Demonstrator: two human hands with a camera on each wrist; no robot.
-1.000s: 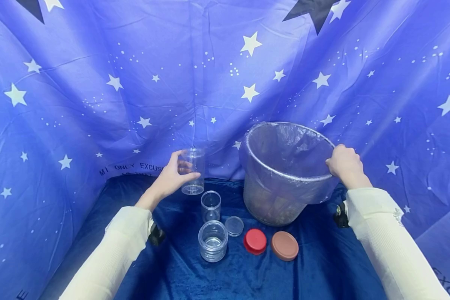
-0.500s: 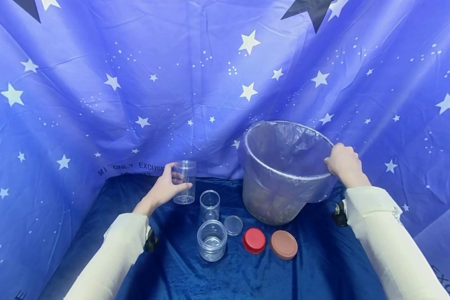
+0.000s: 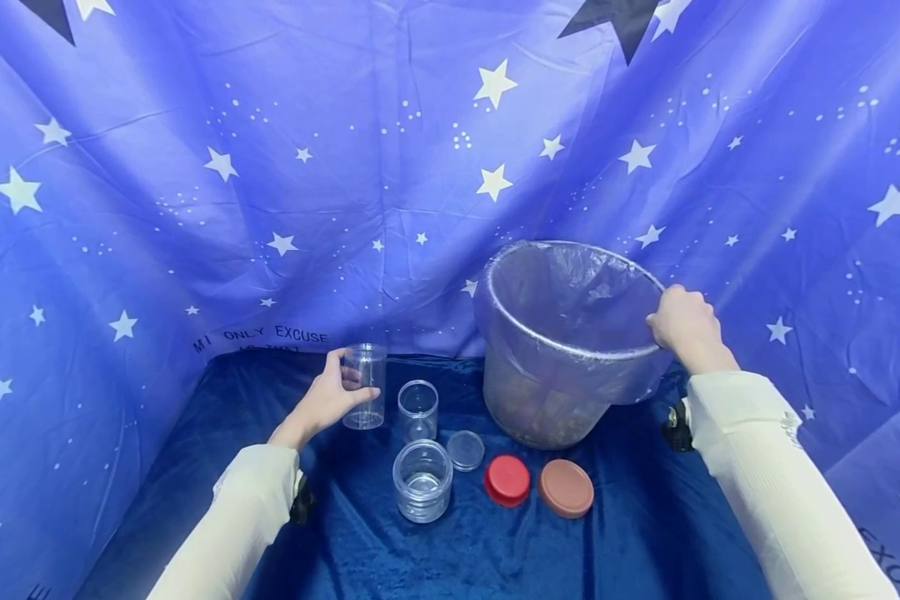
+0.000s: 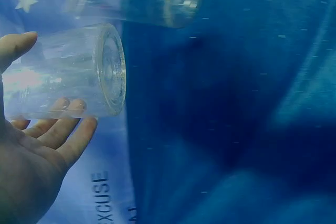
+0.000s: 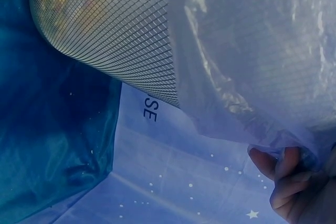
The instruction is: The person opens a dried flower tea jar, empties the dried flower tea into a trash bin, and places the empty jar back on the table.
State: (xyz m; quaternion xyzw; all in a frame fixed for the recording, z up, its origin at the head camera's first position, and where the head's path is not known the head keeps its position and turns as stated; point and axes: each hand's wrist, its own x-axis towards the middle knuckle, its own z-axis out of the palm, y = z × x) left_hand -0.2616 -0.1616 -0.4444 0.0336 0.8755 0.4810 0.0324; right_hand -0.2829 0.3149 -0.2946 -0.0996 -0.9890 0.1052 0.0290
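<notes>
My left hand (image 3: 330, 393) grips a tall clear plastic jar (image 3: 365, 387), upright and without a lid, at the left of the group. In the left wrist view the thumb and fingers wrap the jar (image 4: 68, 74) from opposite sides, its base free of them. My right hand (image 3: 688, 327) holds the rim of a mesh wastebasket (image 3: 547, 400) lined with a thin translucent purple bag (image 3: 607, 379). From the right wrist, curled fingers (image 5: 286, 169) pinch the bagged rim, and the mesh wall (image 5: 121, 30) shows beside them.
Near the held jar stand a second clear jar (image 3: 418, 408) and a wider, shorter one (image 3: 423, 483), both open-topped. A clear lid (image 3: 466, 451), a red lid (image 3: 507, 479) and a brown lid (image 3: 566, 488) lie in front of the wastebasket. A starry blue curtain (image 3: 330, 200) hangs behind the dark blue cloth (image 3: 495, 558).
My left hand has lowered the tall jar and carried it slightly left, away from the wastebasket. The right hand keeps its hold on the rim. The view has shifted slightly.
</notes>
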